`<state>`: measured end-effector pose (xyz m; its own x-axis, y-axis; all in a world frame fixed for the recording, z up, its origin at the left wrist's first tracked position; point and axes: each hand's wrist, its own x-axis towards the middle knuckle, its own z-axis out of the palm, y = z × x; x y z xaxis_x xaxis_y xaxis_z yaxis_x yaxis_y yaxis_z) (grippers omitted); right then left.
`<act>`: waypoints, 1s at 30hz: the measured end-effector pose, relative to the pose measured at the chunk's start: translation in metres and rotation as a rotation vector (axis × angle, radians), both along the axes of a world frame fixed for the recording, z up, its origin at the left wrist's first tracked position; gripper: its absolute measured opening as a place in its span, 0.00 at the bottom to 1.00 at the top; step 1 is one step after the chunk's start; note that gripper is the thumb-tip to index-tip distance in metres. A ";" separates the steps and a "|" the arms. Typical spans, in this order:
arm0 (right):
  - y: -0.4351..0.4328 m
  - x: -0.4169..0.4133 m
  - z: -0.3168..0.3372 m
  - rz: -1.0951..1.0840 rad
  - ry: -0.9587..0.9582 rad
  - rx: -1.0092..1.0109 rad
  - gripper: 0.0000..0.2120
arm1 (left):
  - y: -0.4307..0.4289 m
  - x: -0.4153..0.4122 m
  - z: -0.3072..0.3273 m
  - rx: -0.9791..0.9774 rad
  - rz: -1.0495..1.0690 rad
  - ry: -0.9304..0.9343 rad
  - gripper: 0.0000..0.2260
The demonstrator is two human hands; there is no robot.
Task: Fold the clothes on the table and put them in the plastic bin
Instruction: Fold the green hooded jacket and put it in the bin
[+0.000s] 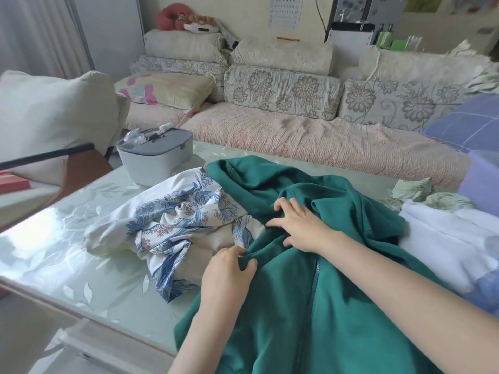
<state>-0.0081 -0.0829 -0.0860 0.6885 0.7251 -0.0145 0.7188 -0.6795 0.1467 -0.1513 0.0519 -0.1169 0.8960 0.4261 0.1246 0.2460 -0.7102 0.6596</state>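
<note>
Green garment: we saw the dark green zip-front fleece garment (310, 292) spread rumpled over the near middle of the table, its zip running towards the near edge.
Left hand: our left hand (228, 268) pinched a raised fold of the green cloth between thumb and fingers, just left of the zip.
Right hand: our right hand (299, 228) lay on the green cloth just beyond the left one, fingers spread and bent slightly at the tips, pressing down and closed round nothing.
Floral cloth: a white cloth with blue flower print (186, 214) lay crumpled left of the green garment, touching it.
White clothes: a pile of plain white fabric (445, 238) sat to the right, partly under the green one.
Container: a pale purple translucent container (480, 182) stood at the far right edge, blurred and cut off.
Table: the glass-topped table with leaf pattern (54, 252) also carried a white oval box with a grey lid (155, 160) at its far left.
Beyond: a flower-patterned sofa (297, 130) ran along the far side.
</note>
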 end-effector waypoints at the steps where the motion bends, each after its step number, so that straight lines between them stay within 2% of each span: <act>1: 0.001 0.000 -0.002 0.012 -0.005 0.009 0.26 | 0.000 0.000 0.001 -0.022 0.003 -0.017 0.12; 5: -0.003 -0.001 -0.005 0.055 0.005 0.084 0.14 | -0.002 -0.001 0.008 -0.116 0.000 -0.131 0.08; 8: -0.004 0.002 0.007 -0.032 -0.082 0.275 0.04 | 0.002 0.001 0.012 -0.260 -0.017 -0.207 0.06; 11: 0.006 0.007 0.029 -0.065 -0.230 0.539 0.06 | 0.008 0.002 0.019 -0.322 -0.044 -0.233 0.09; 14: 0.030 0.006 0.059 0.107 -0.401 0.640 0.08 | 0.008 0.001 0.024 -0.404 -0.066 -0.232 0.11; 16: 0.055 0.009 0.069 0.149 -0.364 0.716 0.09 | 0.005 0.000 0.028 -0.481 -0.043 -0.270 0.11; 17: 0.068 0.011 0.068 0.137 -0.250 0.762 0.11 | 0.005 0.000 0.028 -0.481 -0.021 -0.308 0.13; 19: 0.085 0.012 0.057 0.108 0.181 0.747 0.21 | 0.006 -0.002 0.026 -0.414 0.041 -0.338 0.16; 20: 0.087 0.010 0.048 0.085 0.390 0.629 0.26 | 0.007 -0.003 0.025 -0.370 0.073 -0.324 0.19; 21: 0.083 0.007 0.041 0.076 0.462 0.506 0.30 | 0.010 -0.004 0.024 -0.323 0.096 -0.312 0.22; 22: 0.073 0.006 0.036 0.079 0.456 0.456 0.30 | 0.013 -0.004 0.022 -0.270 0.108 -0.299 0.25; 24: 0.043 -0.001 0.038 0.083 0.323 0.628 0.26 | 0.019 -0.005 0.018 -0.120 0.113 -0.289 0.28; 26: 0.001 -0.004 0.042 -0.015 0.100 0.744 0.21 | 0.023 -0.003 0.015 0.048 0.106 -0.304 0.26; 28: -0.046 -0.006 0.038 -0.222 -0.018 0.606 0.23 | 0.022 0.002 0.012 0.146 0.052 -0.358 0.21; 30: -0.086 -0.010 0.029 -0.429 0.090 0.501 0.31 | 0.012 0.009 0.012 0.197 -0.102 -0.435 0.15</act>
